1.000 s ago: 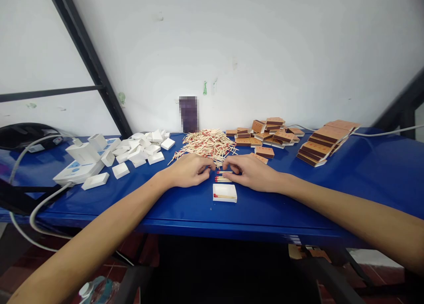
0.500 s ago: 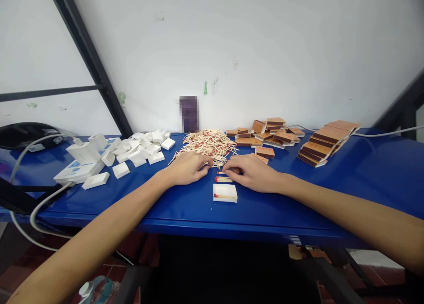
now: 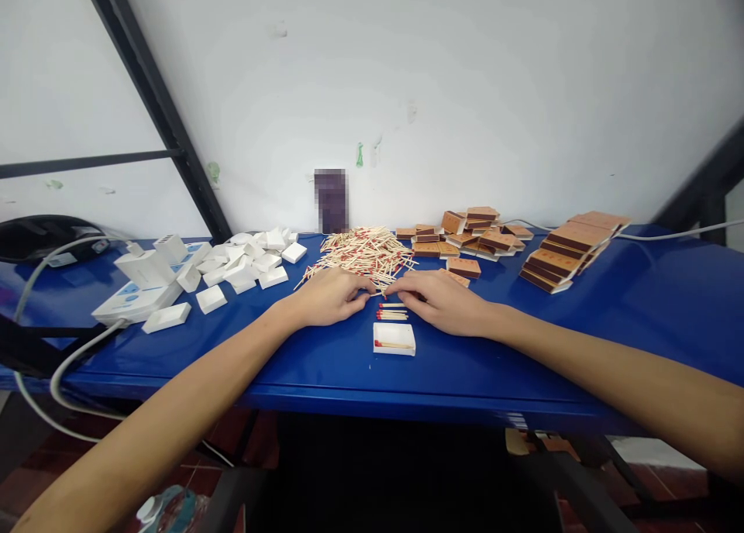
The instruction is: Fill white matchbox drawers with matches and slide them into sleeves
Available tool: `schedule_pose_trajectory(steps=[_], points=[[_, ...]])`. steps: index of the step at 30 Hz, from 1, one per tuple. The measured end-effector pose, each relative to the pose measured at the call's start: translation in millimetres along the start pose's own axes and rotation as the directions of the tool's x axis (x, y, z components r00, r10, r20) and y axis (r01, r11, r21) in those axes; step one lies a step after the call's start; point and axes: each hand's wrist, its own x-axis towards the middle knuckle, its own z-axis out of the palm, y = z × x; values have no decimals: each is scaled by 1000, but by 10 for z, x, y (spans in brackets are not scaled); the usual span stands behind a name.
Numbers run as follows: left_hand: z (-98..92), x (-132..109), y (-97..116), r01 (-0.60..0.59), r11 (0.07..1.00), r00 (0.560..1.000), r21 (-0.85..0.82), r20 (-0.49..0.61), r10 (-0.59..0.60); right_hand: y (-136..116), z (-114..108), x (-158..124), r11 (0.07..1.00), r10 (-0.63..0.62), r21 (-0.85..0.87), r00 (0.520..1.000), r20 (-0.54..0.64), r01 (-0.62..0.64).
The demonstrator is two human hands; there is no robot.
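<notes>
A pile of red-tipped matchsticks lies at the middle of the blue table. My left hand and my right hand rest on the table at the pile's near edge, fingertips nearly meeting and pinched on matches there. A short row of matches lies between the hands. Just in front of it sits a small white matchbox tray with a match or two inside.
Several empty white trays are heaped at the left beside a white power strip with grey cables. Brown matchbox sleeves lie behind my right hand, and a stacked row of sleeves stands further right. A wall rises behind.
Both hands have slid a little farther from me, up to the pile's edge, uncovering the short row of matches. The tray has not moved.
</notes>
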Motion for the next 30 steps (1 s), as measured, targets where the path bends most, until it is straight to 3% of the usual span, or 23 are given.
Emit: schedule_pose_trajectory(steps=[24, 30], points=[[6, -6, 8, -57, 998, 998, 1, 29, 56, 22, 7, 30, 998, 66, -10, 997, -31, -66], [7, -1, 14, -60, 998, 998, -13, 28, 61, 64, 20, 91, 999, -29, -37, 998, -60, 27]])
